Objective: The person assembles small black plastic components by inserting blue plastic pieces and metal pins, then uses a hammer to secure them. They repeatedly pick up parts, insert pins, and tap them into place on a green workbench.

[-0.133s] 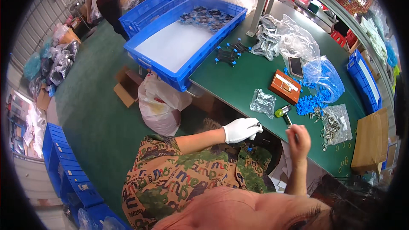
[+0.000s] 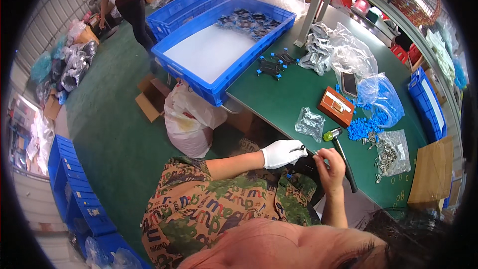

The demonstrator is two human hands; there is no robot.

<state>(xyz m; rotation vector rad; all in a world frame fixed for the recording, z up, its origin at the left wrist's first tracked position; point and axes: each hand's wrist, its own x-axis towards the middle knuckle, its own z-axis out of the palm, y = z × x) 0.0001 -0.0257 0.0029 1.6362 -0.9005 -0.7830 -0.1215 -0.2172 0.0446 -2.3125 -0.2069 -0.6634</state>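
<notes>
My left hand [image 2: 283, 154], in a white glove, is closed on a black part [image 2: 301, 167] over my lap. A dark tip of it shows by the fingers, and a blue spot sits lower down; the rest is hidden. Close beside it, my bare right hand [image 2: 330, 168] is pinched, with a tiny pale bit at the fingertips too small to name. A hammer [image 2: 344, 162] with a green-yellow face and black handle lies on the table just right of that hand. Beyond are a clear bag of small parts [image 2: 309, 123] and loose metal pins [image 2: 381, 157].
On the green table [image 2: 279, 102] lie blue pieces [image 2: 363, 128], a brown box [image 2: 336, 106], a phone [image 2: 349, 84] and black frames with blue tips [image 2: 269, 67]. A big blue crate [image 2: 214, 87] stands at the far left, a carton [image 2: 431, 172] at right. A person [image 2: 130, 5] stands far off.
My right hand has left the hammer's handle and moved left to my gloved hand. The hammer now lies on the table. The view has shifted slightly.
</notes>
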